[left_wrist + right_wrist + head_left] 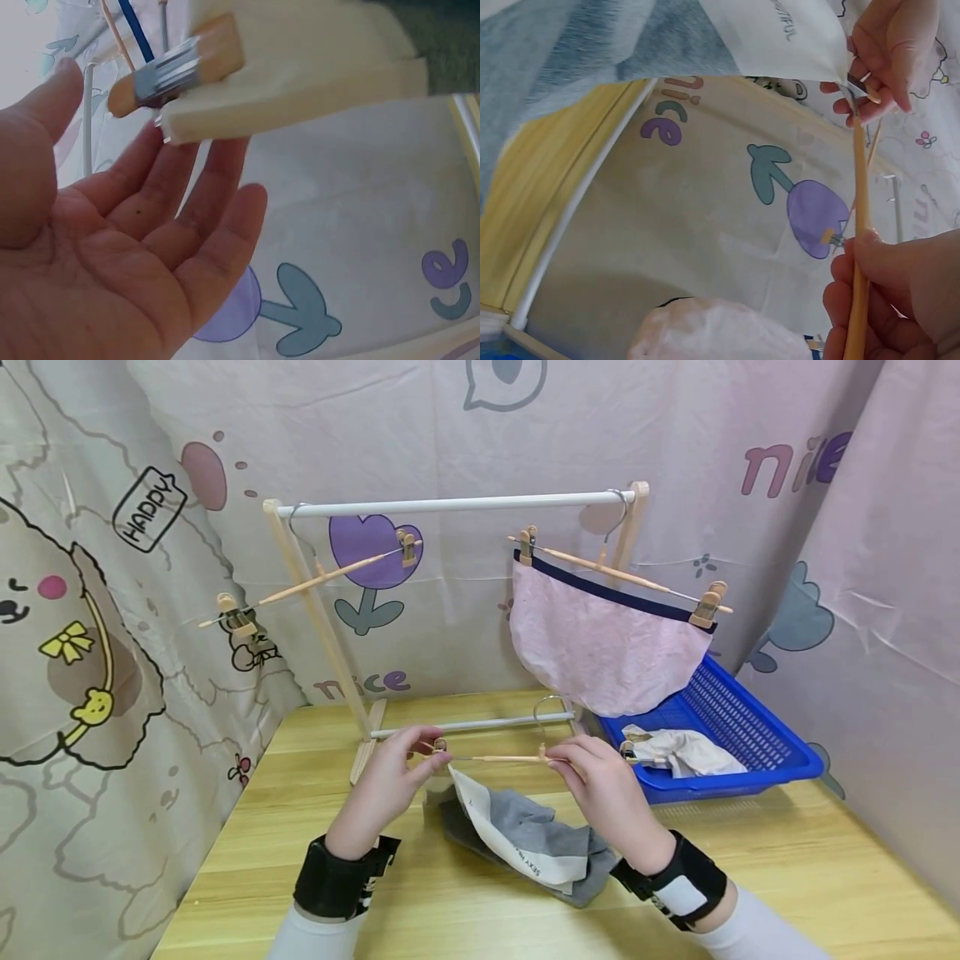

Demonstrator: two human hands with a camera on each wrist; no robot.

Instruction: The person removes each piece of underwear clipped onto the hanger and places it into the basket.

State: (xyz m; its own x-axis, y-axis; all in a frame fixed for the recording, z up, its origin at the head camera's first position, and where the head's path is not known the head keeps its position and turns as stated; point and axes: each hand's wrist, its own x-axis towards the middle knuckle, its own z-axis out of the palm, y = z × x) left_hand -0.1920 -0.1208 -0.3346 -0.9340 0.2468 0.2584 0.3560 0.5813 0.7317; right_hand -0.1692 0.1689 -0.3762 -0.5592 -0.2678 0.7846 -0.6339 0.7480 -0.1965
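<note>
My right hand point(600, 777) grips the wooden bar of a clip hanger point(510, 758), its thumb and fingers round it. At the hanger's left end, a clip point(180, 64) bites the corner of the pale waistband on grey underpants point(540, 827). My left hand point(401, 768) is at that clip, fingertips under it and the thumb spread apart in the left wrist view. The underpants hang slanting from this corner, the rest low over the table. Beyond my right hand is the hanger's other clip point(626, 749).
A wooden rack with a white rail point(450, 506) stands behind. On it hang a bare clip hanger point(322, 578) at left and pink underpants point(600, 635) clipped to another at right. A blue basket point(780, 768) with a whitish cloth point(693, 752) inside stands right on the table point(247, 860).
</note>
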